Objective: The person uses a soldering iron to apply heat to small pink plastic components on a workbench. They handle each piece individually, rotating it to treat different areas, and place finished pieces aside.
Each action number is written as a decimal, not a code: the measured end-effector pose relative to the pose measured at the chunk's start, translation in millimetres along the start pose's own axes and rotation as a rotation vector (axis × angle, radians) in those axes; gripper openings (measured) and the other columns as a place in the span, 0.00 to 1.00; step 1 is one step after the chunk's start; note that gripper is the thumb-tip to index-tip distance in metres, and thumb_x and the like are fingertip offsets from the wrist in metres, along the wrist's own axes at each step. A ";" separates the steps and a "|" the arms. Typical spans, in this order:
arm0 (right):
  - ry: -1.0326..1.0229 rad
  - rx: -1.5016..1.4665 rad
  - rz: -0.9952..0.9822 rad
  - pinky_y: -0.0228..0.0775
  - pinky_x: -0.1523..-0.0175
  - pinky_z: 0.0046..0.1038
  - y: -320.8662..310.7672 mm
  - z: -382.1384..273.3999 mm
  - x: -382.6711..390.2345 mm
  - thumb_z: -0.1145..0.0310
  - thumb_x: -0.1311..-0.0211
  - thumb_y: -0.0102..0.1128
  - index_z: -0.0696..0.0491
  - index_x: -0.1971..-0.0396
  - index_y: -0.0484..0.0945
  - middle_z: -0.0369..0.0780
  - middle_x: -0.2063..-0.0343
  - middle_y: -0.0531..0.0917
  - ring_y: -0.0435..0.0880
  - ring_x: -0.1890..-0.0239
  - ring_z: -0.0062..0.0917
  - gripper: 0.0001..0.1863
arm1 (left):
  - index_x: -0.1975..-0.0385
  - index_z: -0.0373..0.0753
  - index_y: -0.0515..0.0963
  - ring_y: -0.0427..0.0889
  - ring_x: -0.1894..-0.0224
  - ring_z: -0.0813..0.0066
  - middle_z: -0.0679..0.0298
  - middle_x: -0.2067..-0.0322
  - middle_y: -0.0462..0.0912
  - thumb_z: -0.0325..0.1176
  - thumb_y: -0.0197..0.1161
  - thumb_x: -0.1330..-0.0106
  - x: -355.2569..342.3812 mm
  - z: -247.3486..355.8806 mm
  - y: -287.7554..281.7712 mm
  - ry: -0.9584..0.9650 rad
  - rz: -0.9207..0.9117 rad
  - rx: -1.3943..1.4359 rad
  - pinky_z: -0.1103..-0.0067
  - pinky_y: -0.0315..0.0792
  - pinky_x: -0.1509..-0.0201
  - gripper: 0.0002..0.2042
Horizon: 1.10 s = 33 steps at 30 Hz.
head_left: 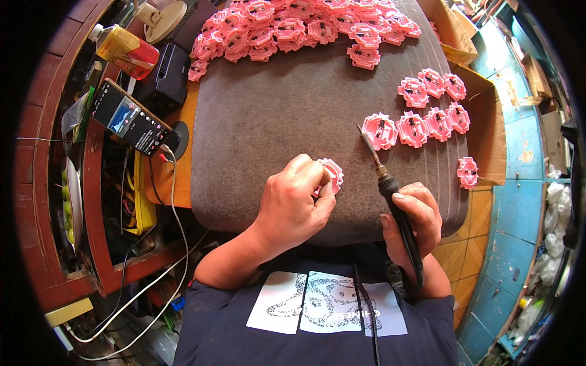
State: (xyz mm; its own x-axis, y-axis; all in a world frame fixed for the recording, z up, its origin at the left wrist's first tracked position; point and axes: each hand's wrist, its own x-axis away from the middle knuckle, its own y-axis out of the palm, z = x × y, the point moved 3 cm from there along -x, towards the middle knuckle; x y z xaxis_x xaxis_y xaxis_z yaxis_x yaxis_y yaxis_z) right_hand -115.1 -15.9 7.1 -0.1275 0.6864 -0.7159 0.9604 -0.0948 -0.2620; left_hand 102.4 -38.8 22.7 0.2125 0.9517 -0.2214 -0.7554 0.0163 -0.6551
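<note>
My left hand [294, 200] is closed on a small pink plastic housing [332, 173] near the front edge of the dark mat; the fingers cover part of it. In my right hand [422, 218] is a soldering iron [394, 198] with a black handle, its bare metal tip tilted up and to the left. That tip is close to the left rim of another pink housing [380, 131]. Beyond it, several more pink housings [412, 129] with small dark parts inside stand in two rows, and a single one [467, 172] lies at the mat's right edge.
A big heap of pink housings [290, 32] covers the far end of the dark mat [262, 110]. To the left are a phone [130, 117] on a stand, a drink bottle [127, 52] and a white cable [177, 213]. Cardboard boxes [488, 131] flank the right side.
</note>
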 end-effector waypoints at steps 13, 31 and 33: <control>-0.017 -0.031 0.012 0.71 0.69 0.31 -1.1 1.3 2.4 0.81 0.46 0.73 0.62 0.50 0.81 0.45 0.70 0.80 0.78 0.73 0.31 0.21 | 0.72 0.35 0.79 0.77 0.77 0.67 0.59 0.74 0.76 0.21 0.68 0.40 -0.9 0.3 -0.1 0.020 0.026 0.004 0.73 0.71 0.73 0.04; -0.026 -0.043 0.017 0.73 0.69 0.32 -2.3 0.7 3.4 0.80 0.44 0.73 0.61 0.52 0.80 0.46 0.68 0.81 0.80 0.72 0.33 0.19 | 0.71 0.36 0.79 0.77 0.78 0.68 0.60 0.73 0.77 0.20 0.69 0.41 -1.2 0.1 0.2 0.048 0.034 -0.007 0.73 0.71 0.75 0.05; -0.029 -0.042 0.018 0.73 0.69 0.32 -2.3 0.9 3.8 0.80 0.44 0.73 0.61 0.52 0.80 0.46 0.68 0.81 0.80 0.72 0.33 0.19 | 0.71 0.36 0.79 0.77 0.78 0.68 0.60 0.73 0.77 0.20 0.69 0.41 -1.6 0.6 0.2 0.048 0.031 -0.005 0.73 0.71 0.75 0.05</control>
State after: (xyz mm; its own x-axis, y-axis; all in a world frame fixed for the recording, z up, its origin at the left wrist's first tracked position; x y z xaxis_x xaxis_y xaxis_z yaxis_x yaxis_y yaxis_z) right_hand -118.0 -13.7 4.4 -0.1167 0.6637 -0.7389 0.9721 -0.0762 -0.2220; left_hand 101.6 -40.2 23.4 0.2189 0.9360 -0.2756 -0.7587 -0.0143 -0.6513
